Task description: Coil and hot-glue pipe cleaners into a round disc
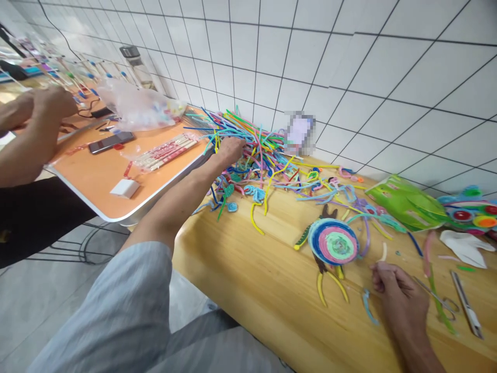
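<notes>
My left hand (pixel 232 149) reaches across to the heap of coloured pipe cleaners (pixel 267 139) by the wall. Its fingertips are lost among the strands, so its grip is hidden. My right hand (pixel 402 292) is closed in a pinch over the wooden table, with a short cream pipe cleaner (pixel 384 252) sticking up from the fingertips. A round coil of blue, pink and mint pipe cleaners (pixel 334 242) lies to the left of that hand, on top of yellow-handled pliers (pixel 333 286). Small scissors (pixel 442 301) are partly behind the right hand.
A utility knife (pixel 467 305) lies at the right. Behind are a green packet (pixel 406 203) and a phone (pixel 300 133) against the tiles. On the orange table (pixel 89 178) at left, another person's hands (pixel 48 111) work near a dark phone (pixel 111 142) and a plastic bag (pixel 135 106).
</notes>
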Available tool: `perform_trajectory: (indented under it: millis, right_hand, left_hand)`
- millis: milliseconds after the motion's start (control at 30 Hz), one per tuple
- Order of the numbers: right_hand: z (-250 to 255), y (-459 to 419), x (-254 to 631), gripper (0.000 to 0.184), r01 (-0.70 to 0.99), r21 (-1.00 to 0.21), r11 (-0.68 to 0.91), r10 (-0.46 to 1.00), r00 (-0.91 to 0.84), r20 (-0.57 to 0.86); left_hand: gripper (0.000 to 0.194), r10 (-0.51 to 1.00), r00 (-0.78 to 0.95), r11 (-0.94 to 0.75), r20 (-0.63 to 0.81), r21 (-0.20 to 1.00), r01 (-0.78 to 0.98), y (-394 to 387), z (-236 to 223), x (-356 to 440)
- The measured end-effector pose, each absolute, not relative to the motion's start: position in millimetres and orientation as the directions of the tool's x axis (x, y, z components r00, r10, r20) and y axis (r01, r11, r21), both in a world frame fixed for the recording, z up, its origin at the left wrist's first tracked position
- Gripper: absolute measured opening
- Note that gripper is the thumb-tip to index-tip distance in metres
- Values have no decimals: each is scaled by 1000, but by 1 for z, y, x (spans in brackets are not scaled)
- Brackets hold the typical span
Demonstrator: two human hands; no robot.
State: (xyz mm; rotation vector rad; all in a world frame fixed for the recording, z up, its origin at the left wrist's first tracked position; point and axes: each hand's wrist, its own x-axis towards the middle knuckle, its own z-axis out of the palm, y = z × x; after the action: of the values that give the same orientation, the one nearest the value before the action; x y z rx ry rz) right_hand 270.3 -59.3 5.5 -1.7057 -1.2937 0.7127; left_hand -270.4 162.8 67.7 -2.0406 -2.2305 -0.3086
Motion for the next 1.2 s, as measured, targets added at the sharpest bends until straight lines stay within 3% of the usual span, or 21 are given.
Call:
perform_trajectory:
  millis: [200, 367, 567, 900, 1200]
  right_hand:
    - [11, -59, 266, 55, 454, -886, -100, 950, 308, 50]
    - [16, -57, 263, 64, 459, -882, -106, 955, 293, 38]
    - [12, -57, 267, 65, 490, -869, -72, 962, 265, 71]
    - [6, -57, 271, 66, 445, -887, -125, 954, 299, 15]
    - [2, -56, 277, 59, 449, -884, -129, 961, 277, 1]
  left_hand:
    - [30, 926, -224, 188, 302, 145, 971, 166, 79, -279]
    - [37, 915, -149, 40, 374, 282, 959, 164, 82, -271]
    - [28, 965, 7, -55, 263, 177, 983, 153, 64, -238]
    - [28, 925, 203, -260, 322, 146, 955, 142, 48, -211]
    - [37, 917, 185, -247, 353, 139, 959, 157, 54, -204]
